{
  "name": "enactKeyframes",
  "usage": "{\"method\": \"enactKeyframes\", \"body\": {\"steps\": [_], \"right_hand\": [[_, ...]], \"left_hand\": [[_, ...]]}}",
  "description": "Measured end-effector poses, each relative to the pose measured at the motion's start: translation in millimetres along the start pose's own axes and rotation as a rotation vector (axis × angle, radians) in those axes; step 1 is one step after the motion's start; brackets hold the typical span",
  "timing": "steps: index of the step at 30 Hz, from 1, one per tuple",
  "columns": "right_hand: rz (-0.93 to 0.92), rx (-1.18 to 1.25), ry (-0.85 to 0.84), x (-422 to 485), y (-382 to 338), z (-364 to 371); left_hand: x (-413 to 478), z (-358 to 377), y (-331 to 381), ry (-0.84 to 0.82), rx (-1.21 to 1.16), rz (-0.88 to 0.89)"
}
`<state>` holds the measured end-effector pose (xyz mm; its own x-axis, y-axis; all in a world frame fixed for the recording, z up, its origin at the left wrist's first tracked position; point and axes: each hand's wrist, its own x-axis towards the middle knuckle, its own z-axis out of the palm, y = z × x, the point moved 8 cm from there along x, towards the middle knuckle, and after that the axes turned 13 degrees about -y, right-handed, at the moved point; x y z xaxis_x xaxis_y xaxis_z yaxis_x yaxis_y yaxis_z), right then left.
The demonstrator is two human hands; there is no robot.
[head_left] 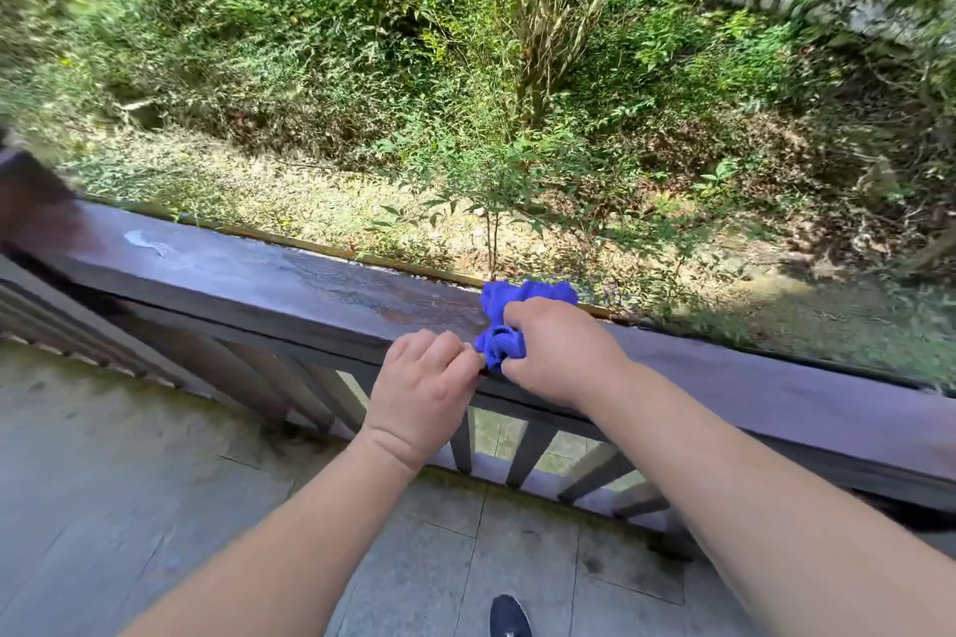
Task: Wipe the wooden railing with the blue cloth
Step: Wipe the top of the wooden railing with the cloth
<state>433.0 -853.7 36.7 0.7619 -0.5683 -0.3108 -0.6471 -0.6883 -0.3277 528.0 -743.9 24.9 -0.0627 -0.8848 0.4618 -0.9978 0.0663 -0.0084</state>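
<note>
Right hand (561, 352) bunches cloth (504, 321) atop rail (269, 274); left hand (421, 380) curled beside, maybe pinching corner, unclear. Cloth soft, light; best gripped wadded, palm pressing down.

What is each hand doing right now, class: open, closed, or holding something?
Left hand: closed in a loose fist at the wooden railing, fingertips by the cloth's edge.
Right hand: closed on the bunched blue cloth.

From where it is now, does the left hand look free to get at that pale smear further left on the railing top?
Probably yes. The left hand rests at the near edge of the railing, and the bare rail top runs clear to the pale smear. The right hand has the blue cloth, though.
</note>
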Motion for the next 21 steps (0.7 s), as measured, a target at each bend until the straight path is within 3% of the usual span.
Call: {"method": "enactKeyframes", "body": {"steps": [10,21], "right_hand": [[-0.150,-0.086,-0.080,37.3,-22.9,2.7],[-0.139,-0.113,-0.046,64.5,-48.8,-2.9]], "left_hand": [[-6.4,1.6,-25.3,-0.094,-0.059,0.078],[-12.6,-17.2,-68.3,-0.062,-0.068,0.000]]}}
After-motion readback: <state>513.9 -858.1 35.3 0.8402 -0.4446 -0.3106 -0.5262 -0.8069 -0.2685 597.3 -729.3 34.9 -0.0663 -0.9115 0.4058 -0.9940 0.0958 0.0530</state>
